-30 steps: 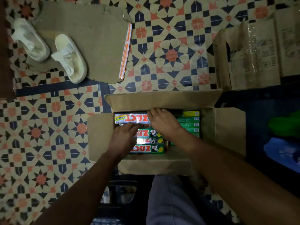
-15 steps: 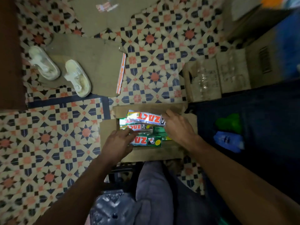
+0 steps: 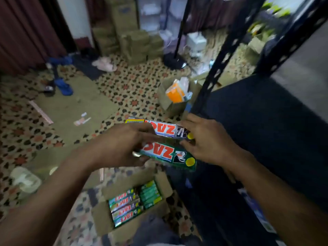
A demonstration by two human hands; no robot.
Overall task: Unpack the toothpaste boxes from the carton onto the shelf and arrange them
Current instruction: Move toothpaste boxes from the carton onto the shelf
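The two toothpaste boxes I carry, a silver one (image 3: 166,130) above and a green one (image 3: 168,155) just below it, lie with their long axes running left to right across my view, the green one dipping a little toward the right. They hang in the air above the open carton (image 3: 134,206), which sits on the patterned floor (image 3: 124,86) with more boxes packed inside. My left hand (image 3: 122,144) is clamped around the left ends of both boxes; my right hand (image 3: 205,139) is closed on their right ends, thumb under the silver one, fingers spread over its top edge. The dark shelf (image 3: 266,125) lies directly to my right, just beyond my right hand, so that hand is the nearer one. I judge that the boxes must travel rightward, end first, and perhaps be turned to sit along the shelf.
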